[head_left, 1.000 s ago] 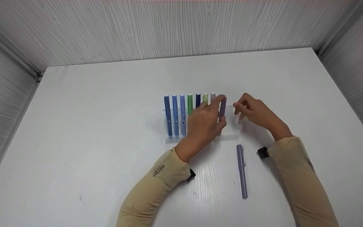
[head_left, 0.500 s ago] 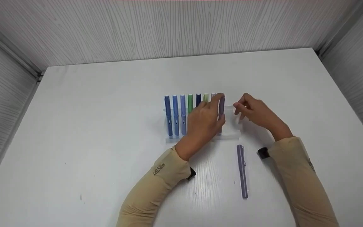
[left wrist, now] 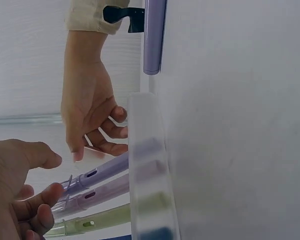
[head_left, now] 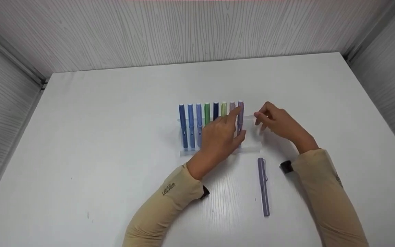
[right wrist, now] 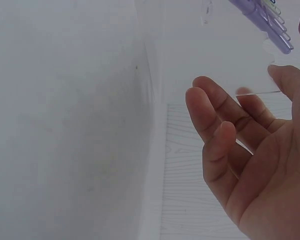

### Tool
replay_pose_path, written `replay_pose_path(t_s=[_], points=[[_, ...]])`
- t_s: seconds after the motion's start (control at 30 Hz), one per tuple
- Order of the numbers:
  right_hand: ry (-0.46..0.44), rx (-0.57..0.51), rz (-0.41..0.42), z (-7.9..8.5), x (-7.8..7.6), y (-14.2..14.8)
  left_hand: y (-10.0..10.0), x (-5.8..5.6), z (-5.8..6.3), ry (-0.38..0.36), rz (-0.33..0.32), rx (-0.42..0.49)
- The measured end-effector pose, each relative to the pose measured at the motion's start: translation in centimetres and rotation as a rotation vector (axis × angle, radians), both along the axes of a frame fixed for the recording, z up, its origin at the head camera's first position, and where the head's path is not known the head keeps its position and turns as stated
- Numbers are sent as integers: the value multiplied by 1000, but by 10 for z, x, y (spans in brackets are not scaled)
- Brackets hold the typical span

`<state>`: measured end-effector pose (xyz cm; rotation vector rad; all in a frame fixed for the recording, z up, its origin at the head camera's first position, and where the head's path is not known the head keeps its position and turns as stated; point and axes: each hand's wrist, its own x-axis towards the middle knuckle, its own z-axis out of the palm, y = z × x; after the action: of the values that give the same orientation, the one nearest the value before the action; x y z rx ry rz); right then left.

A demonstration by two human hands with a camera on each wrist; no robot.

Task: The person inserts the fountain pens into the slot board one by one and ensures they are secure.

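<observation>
A clear pen stand holds a row of several capped pens, from blue at the left through green and yellow-green to pink. At the row's right end leans a lilac pen. Beside its cap is my left hand, index finger and thumb spread; in the left wrist view that hand shows a gap between thumb and fingers. My right hand is at the stand's upper right corner. In the right wrist view its thumb and a finger lie on either side of the clear edge, pinching it.
Another lilac pen lies on the white table in front of the stand, between the forearms. A wood-grain panel rises behind the table.
My left hand has let go of the lilac pen and drawn slightly left and down. That pen has shifted a little left into line with the row. My right hand has stayed put.
</observation>
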<state>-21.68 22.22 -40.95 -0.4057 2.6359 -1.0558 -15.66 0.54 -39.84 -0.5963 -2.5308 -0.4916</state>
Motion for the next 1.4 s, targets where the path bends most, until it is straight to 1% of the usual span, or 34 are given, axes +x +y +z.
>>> replay_pose_path(t_s=[0.23,0.37,0.47,0.53,0.63,0.7,0.8,0.87,0.93,1.07,1.13,1.2,1.3,1.4], points=[[0,1,2,0,-1,0,0,10,3,-117,-50,7],[-1,-9,7,1,-1,-1,2,17,3,-136,-76,-1],[1,-9,11,1,-1,-1,3,22,1,-165,-108,0],[-2,-3,7,2,-2,-1,4,25,2,-211,-136,13],[-11,9,0,3,-2,-2,6,29,3,-313,-176,38],[-19,12,-5,3,-2,-2,7,32,5,-382,-194,43],[-25,9,-11,3,-2,-2,10,35,7,-452,-216,33],[-22,8,-12,3,-2,-2,12,38,7,-476,-224,11],[-19,9,-13,3,-2,-3,15,39,8,-514,-229,-24],[-25,17,-15,2,-2,-2,21,42,8,-606,-230,-125],[-28,17,-17,1,-1,-2,24,43,7,-641,-229,-160],[-27,15,-14,0,-1,-2,26,44,5,-645,-223,-184],[-19,9,-10,-1,-1,-1,30,46,2,-639,-222,-196],[-14,4,-9,-1,-1,1,34,47,0,-643,-234,-204]])
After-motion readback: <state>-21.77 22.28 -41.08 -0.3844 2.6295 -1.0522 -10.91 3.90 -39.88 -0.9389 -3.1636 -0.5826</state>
